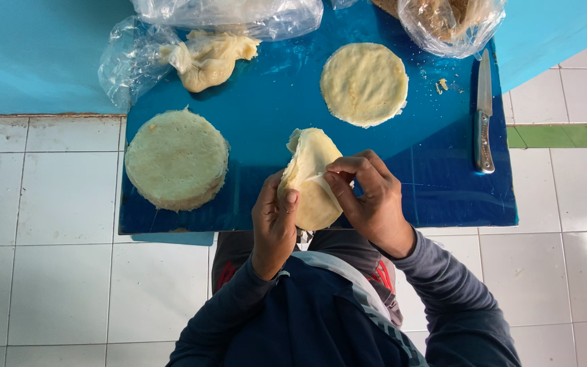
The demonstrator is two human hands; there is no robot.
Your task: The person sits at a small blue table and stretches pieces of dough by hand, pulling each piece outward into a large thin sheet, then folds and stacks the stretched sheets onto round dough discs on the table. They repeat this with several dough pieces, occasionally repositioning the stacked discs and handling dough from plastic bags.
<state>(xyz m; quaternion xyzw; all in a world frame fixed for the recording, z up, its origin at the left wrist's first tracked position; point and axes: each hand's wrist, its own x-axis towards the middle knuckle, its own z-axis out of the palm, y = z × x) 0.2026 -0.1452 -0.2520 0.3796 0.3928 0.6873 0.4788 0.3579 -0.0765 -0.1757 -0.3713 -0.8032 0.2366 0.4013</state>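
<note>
Peeling one thin wrapper (310,178) apart at centre frame, the left hand (273,224) grip cups it while the right hand (369,200) pinches its edge, calling for a slow, even pull.

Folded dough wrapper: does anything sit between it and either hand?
No. Both hands grip the folded dough wrapper directly: left hand supports it from below, right hand pinches its edge. Nothing visible lies between them; the wrapper stack and knife lie apart.

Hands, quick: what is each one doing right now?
Left hand: closed on the pale dough sheet, gripping its lower left edge.
Right hand: closed, fingertips pinching the same sheet's right edge.
</note>
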